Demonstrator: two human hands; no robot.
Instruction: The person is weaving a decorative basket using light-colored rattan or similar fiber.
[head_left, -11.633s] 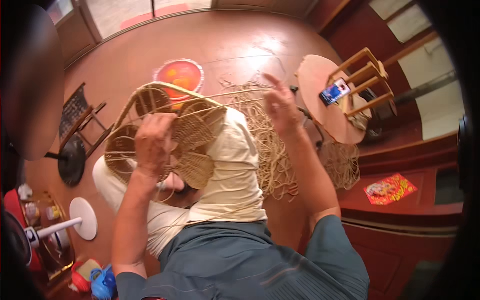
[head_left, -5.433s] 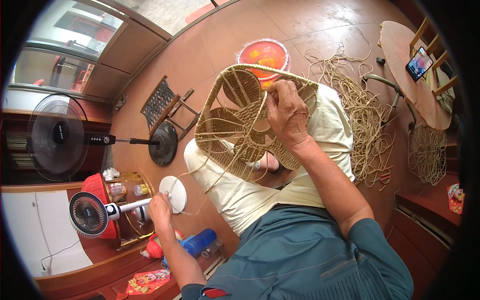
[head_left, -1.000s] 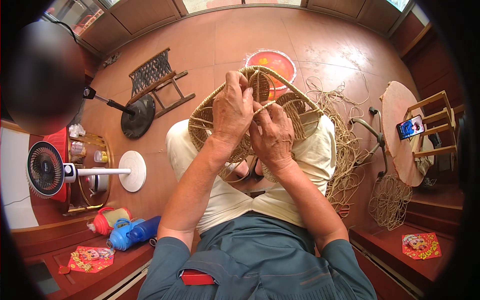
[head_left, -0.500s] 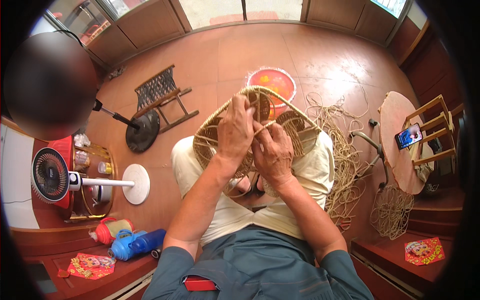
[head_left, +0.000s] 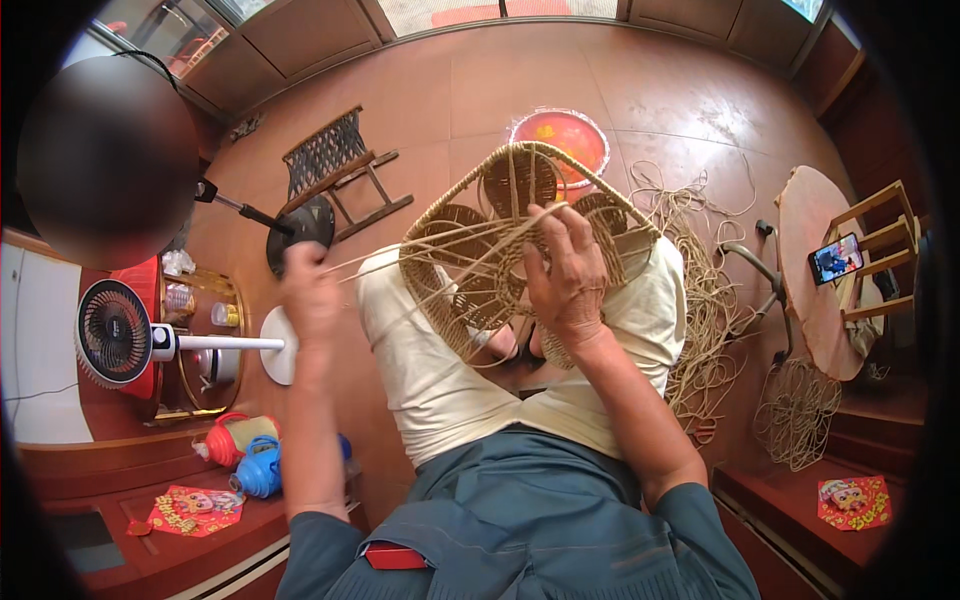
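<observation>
Resting on the lap (head_left: 420, 390) at mid-frame, the basket (head_left: 515, 185) lies right of the left hand (head_left: 312, 290) and beneath the right hand (head_left: 570, 275). Left: blurred, clenched on cord (head_left: 400, 252) stretched to the basket. Right: fingers curled over its middle; grip unclear. Basket's rim peaks toward the upper edge; long axis indeterminate. Right hand and cord partly obscure the weave. Basin (head_left: 570, 145) just above; cord heap (head_left: 710, 330) at right.
</observation>
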